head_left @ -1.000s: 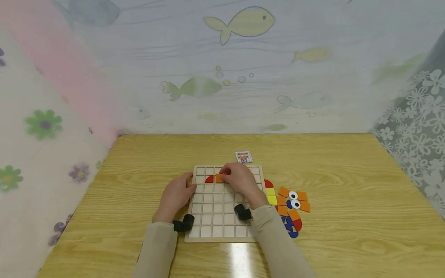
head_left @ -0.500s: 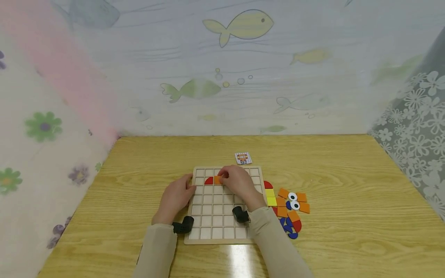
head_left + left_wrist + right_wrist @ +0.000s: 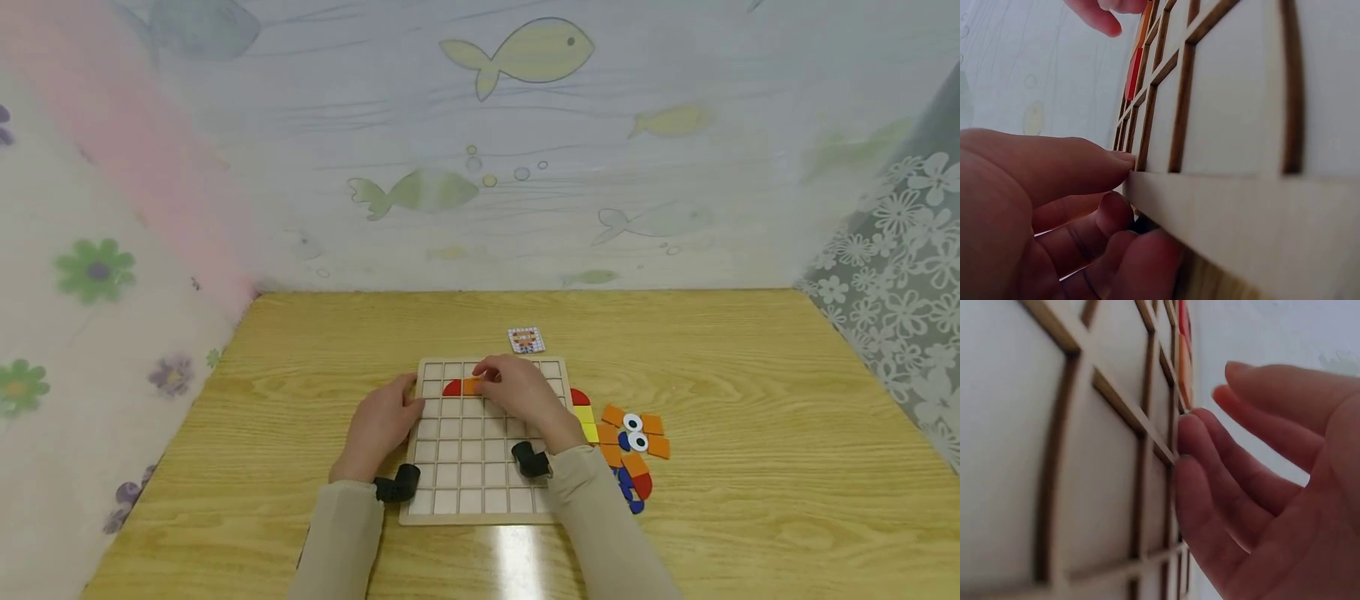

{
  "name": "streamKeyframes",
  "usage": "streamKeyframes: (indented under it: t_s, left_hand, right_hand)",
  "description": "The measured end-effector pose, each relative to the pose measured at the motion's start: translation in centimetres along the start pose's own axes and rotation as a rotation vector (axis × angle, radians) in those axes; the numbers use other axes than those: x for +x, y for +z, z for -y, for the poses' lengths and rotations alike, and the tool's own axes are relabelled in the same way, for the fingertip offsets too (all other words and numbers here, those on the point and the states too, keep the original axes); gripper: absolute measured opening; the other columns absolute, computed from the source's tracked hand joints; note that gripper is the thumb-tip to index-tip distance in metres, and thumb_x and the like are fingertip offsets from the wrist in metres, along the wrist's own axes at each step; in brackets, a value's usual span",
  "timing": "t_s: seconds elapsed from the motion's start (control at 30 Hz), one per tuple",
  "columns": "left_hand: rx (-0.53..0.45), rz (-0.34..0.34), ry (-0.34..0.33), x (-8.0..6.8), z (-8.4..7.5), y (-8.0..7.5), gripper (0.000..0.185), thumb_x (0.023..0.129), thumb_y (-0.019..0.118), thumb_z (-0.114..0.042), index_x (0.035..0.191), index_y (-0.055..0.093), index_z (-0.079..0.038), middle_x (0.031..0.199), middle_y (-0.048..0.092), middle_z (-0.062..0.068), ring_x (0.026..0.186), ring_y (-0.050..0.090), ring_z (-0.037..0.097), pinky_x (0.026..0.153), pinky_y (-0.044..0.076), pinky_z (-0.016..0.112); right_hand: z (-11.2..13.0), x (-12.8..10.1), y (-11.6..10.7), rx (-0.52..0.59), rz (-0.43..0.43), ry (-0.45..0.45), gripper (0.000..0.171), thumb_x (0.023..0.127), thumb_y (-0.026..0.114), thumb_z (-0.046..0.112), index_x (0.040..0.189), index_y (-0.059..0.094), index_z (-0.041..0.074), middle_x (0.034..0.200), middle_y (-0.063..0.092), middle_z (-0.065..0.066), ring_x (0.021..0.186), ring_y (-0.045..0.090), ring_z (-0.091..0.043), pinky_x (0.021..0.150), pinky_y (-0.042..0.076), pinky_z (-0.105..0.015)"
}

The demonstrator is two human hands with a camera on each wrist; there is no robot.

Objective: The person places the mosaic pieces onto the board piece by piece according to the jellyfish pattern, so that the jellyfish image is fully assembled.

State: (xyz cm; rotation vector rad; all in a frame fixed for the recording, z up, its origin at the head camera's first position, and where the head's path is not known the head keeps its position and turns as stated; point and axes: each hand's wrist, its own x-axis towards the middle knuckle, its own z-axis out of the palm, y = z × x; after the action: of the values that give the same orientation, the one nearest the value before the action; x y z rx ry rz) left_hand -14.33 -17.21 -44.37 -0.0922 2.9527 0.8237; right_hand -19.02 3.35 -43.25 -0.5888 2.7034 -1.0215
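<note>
A wooden grid board (image 3: 459, 452) lies on the table. My left hand (image 3: 378, 425) grips its left edge; in the left wrist view the thumb (image 3: 1072, 167) is on the rim and the fingers curl below. A red quarter-round tile (image 3: 452, 388) and an orange square tile (image 3: 472, 387) sit side by side in the second row. Just right of the orange tile is my right hand (image 3: 521, 393), partly over it in the head view. The right wrist view shows its thumb and index finger apart with nothing between them, while other fingertips (image 3: 1190, 472) rest against the board.
Right of the board lie loose orange tiles (image 3: 651, 424), yellow tiles (image 3: 585, 423), blue pieces (image 3: 626, 487), red pieces (image 3: 642, 486) and white eye discs (image 3: 633, 423). Behind the board is a small pattern card (image 3: 526, 339). A painted wall (image 3: 517, 167) stands at the table's back.
My right hand has let go of the orange tile, which now lies in a cell beside the red one, and has shifted slightly right. My left hand stays on the board.
</note>
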Motion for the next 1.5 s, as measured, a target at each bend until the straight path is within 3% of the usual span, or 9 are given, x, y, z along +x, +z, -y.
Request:
streamKeyframes:
  t_s: [0.27, 0.7, 0.9, 1.1, 1.5]
  left_hand:
    - [-0.015, 0.013, -0.015, 0.1, 0.0, 0.1, 0.046, 0.087, 0.055, -0.025, 0.130, 0.046, -0.010, 0.070, 0.048, 0.000, 0.058, 0.044, 0.015, 0.053, 0.034, 0.028]
    - [-0.063, -0.001, -0.020, 0.1, 0.2, -0.3, 0.046, 0.087, 0.054, -0.023, 0.131, 0.045, -0.010, 0.065, 0.049, 0.000, 0.050, 0.046, 0.013, 0.051, 0.036, 0.028]
    - [-0.097, 0.037, -0.006, -0.1, 0.4, 0.1, 0.048, 0.088, 0.054, -0.023, 0.133, 0.042, -0.010, 0.066, 0.052, -0.002, 0.043, 0.049, 0.012, 0.051, 0.039, 0.028]
    - [-0.114, 0.025, -0.014, -0.3, 0.6, 0.1, 0.048, 0.088, 0.054, -0.023, 0.132, 0.043, -0.010, 0.068, 0.053, -0.002, 0.043, 0.049, 0.012, 0.050, 0.039, 0.028]
    - [-0.111, 0.033, -0.018, -0.2, 0.4, 0.0, 0.048, 0.088, 0.053, -0.023, 0.133, 0.042, -0.011, 0.066, 0.053, -0.003, 0.041, 0.050, 0.012, 0.052, 0.039, 0.028]
  right_hand:
    - [0.0, -1.2, -1.6, -0.012, 0.043, -0.005, 0.023, 0.088, 0.055, 0.026, 0.108, 0.063, 0.017, 0.090, 0.058, 0.007, 0.082, 0.053, -0.011, 0.072, 0.043, -0.030]
    - [-2.4, -3.2, -4.8, -0.058, -0.010, 0.008, 0.025, 0.088, 0.055, 0.027, 0.110, 0.062, 0.016, 0.093, 0.059, 0.004, 0.084, 0.054, -0.014, 0.073, 0.043, -0.033]
    - [-4.6, -5.3, -6.2, -0.088, -0.020, 0.024, 0.026, 0.089, 0.055, 0.026, 0.112, 0.060, 0.015, 0.095, 0.058, 0.004, 0.083, 0.052, -0.014, 0.072, 0.043, -0.033]
    - [-7.3, -7.0, -7.5, -0.132, -0.004, 0.057, 0.024, 0.087, 0.057, 0.024, 0.108, 0.062, 0.013, 0.089, 0.058, 0.003, 0.079, 0.051, -0.014, 0.071, 0.043, -0.033]
    - [-10.4, -9.0, -9.8, -0.078, 0.106, 0.081, 0.031, 0.081, 0.064, 0.031, 0.104, 0.062, 0.010, 0.088, 0.055, 0.002, 0.078, 0.050, -0.015, 0.070, 0.042, -0.033]
